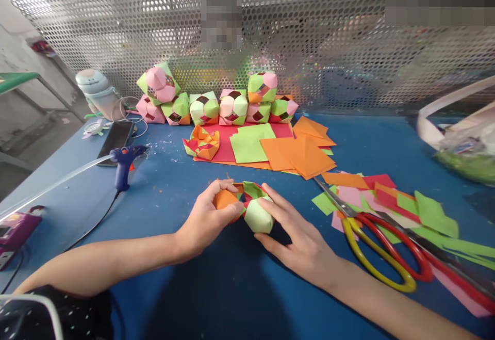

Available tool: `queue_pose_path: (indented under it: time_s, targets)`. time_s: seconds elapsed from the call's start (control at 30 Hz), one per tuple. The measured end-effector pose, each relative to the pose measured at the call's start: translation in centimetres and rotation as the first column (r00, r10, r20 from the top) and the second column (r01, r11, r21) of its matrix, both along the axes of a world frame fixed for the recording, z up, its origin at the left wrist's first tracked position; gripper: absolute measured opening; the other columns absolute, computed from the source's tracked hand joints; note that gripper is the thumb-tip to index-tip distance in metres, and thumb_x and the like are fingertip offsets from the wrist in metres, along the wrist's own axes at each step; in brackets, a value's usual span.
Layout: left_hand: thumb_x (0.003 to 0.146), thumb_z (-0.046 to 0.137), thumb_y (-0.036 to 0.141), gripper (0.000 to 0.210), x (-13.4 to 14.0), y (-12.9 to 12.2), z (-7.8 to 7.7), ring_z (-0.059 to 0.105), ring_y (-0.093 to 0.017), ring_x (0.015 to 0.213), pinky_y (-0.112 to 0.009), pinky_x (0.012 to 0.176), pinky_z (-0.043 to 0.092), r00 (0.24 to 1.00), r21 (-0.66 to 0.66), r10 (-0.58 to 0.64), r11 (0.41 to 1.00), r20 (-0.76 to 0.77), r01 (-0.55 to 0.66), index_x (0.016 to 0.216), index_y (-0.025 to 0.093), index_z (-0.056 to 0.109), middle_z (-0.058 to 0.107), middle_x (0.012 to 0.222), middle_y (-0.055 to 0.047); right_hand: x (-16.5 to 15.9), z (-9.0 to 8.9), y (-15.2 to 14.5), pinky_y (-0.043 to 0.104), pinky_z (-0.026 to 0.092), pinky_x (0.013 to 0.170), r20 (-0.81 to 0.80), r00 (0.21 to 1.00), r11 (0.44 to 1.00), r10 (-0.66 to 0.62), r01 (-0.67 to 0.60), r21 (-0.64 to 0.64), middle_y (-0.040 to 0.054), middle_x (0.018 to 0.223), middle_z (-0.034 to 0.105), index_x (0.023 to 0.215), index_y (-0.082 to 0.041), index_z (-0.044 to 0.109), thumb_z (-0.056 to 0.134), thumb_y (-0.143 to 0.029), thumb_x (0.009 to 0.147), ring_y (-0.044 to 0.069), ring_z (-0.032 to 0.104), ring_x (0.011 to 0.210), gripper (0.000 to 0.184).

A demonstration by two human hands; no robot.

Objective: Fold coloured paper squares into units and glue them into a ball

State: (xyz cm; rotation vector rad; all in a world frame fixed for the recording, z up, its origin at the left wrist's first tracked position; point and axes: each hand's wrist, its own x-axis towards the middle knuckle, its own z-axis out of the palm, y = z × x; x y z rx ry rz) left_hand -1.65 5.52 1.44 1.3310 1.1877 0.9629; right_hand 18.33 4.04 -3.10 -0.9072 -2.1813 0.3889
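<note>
Both your hands are closed round a folded paper ball over the blue table, your left hand gripping its orange side, your right hand its pale green one. An opening shows its hollow inside. Beyond sits an open orange-and-red paper shell, beside paper sheets; behind stand holed paper balls. Left, a lidded bottle hides its contents; right, a bag's contents are blurred.

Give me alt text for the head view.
Two hands hold a folded orange, red and green paper piece at a blue table. Beyond, folded paper shapes sit before a perforated metal screen; a glue gun sits left, scissors and paper scraps to the right.
</note>
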Motion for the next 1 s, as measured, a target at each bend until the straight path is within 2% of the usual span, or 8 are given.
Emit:
queue_pose_path:
  time_s: [0.1, 0.33, 0.57, 0.73, 0.9, 1.0]
  targets:
    - [0.076, 0.062, 0.021, 0.015, -0.06, 0.11, -0.22, 0.043, -0.022, 0.125, -0.035, 0.102, 0.032, 1.000, 0.046, -0.013, 0.999, -0.025, 0.014, 0.089, 0.019, 0.055, 0.054, 0.123, -0.007, -0.22, 0.45, -0.23, 0.042, 0.045, 0.101, 0.014, 0.999, 0.999, -0.031, 0.031, -0.015, 0.0157, 0.147, 0.032, 0.138, -0.019, 0.033, 0.056, -0.017, 0.084, 0.027, 0.040, 0.131, 0.059]
    - [0.075, 0.062, 0.018, 0.014, 0.02, 0.05, -0.48, 0.048, -0.022, 0.121, -0.036, 0.099, 0.035, 0.999, 0.084, -0.011, 0.996, -0.048, 0.015, 0.087, 0.019, 0.054, 0.054, 0.125, -0.008, -0.26, 0.77, -0.16, 0.040, 0.051, 0.096, 0.036, 0.995, 0.996, -0.092, 0.092, 0.004, 0.0132, 0.140, 0.045, 0.136, -0.021, 0.036, 0.058, -0.018, 0.084, 0.026, 0.051, 0.121, 0.057]
    - [0.075, 0.061, 0.019, 0.015, 0.00, 0.08, -0.34, 0.044, -0.022, 0.125, -0.036, 0.102, 0.033, 0.999, 0.103, -0.020, 0.994, -0.038, 0.023, 0.089, 0.019, 0.055, 0.055, 0.123, -0.007, -0.37, 0.68, -0.24, 0.041, 0.044, 0.102, -0.003, 0.997, 0.994, -0.082, 0.082, -0.078, 0.0132, 0.143, 0.041, 0.134, -0.021, 0.038, 0.057, -0.021, 0.085, 0.025, 0.045, 0.127, 0.053]
    - [0.076, 0.062, 0.019, 0.016, -0.13, 0.18, -0.16, 0.043, -0.021, 0.126, -0.037, 0.105, 0.030, 0.998, 0.122, -0.035, 0.992, -0.042, 0.040, 0.091, 0.019, 0.057, 0.056, 0.122, -0.008, -0.16, 0.43, -0.14, 0.044, 0.044, 0.102, -0.034, 0.998, 0.994, -0.056, 0.053, -0.090, 0.0128, 0.143, 0.041, 0.136, -0.022, 0.037, 0.057, -0.022, 0.085, 0.026, 0.044, 0.128, 0.054]
    - [0.075, 0.062, 0.018, 0.019, -0.34, 0.23, 0.16, 0.045, -0.023, 0.123, -0.036, 0.101, 0.035, 0.999, 0.071, -0.052, 0.996, 0.003, 0.052, 0.093, 0.019, 0.056, 0.055, 0.122, -0.008, 0.30, 0.31, 0.13, 0.043, 0.047, 0.099, -0.119, 0.991, 0.990, -0.054, 0.037, -0.136, 0.0125, 0.142, 0.042, 0.134, -0.022, 0.039, 0.058, -0.024, 0.085, 0.027, 0.044, 0.128, 0.053]
    - [0.075, 0.062, 0.018, 0.019, -0.36, 0.21, 0.10, 0.044, -0.022, 0.125, -0.036, 0.102, 0.034, 0.998, 0.096, -0.061, 0.994, 0.006, 0.060, 0.093, 0.020, 0.056, 0.056, 0.121, -0.008, 0.35, 0.30, 0.18, 0.043, 0.047, 0.099, -0.131, 0.990, 0.992, -0.059, 0.043, -0.121, 0.0129, 0.142, 0.042, 0.134, -0.022, 0.039, 0.057, -0.024, 0.085, 0.027, 0.044, 0.128, 0.053]
